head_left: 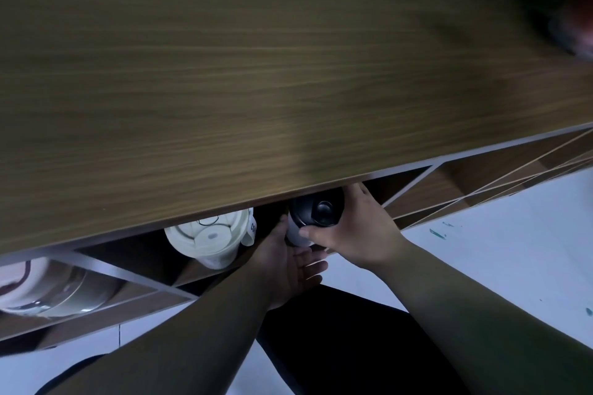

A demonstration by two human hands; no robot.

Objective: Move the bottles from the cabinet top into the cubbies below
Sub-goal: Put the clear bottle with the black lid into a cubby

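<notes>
Head view, cabinet top (256,58): wood-grain board filling most of the frame, motion-blurred; a dark reddish blur sits at its far right edge, too smeared to identify.
Head view, cubbies (417,183): open compartments with pale dividers under the front edge of the top.
Bottles, count: three visible, all below the top's edge.
Black-capped bottle (316,213): dark lid facing the camera, pale body, at the mouth of the centre cubby, between both hands.
White bottle (210,239): cream lid, in the cubby just left of the hands; letters "CO" readable on its side, the rest hidden.
Left bottle (48,289): pale, with a clear rounded body, in the far-left cubby; blurred.
Right hand (356,228): fingers wrapped around the black-capped bottle, grasping it.
Left hand (288,266): palm open, cupped beneath the same bottle, touching its lower side.
Floor (497,250): pale, with small teal flecks.
</notes>
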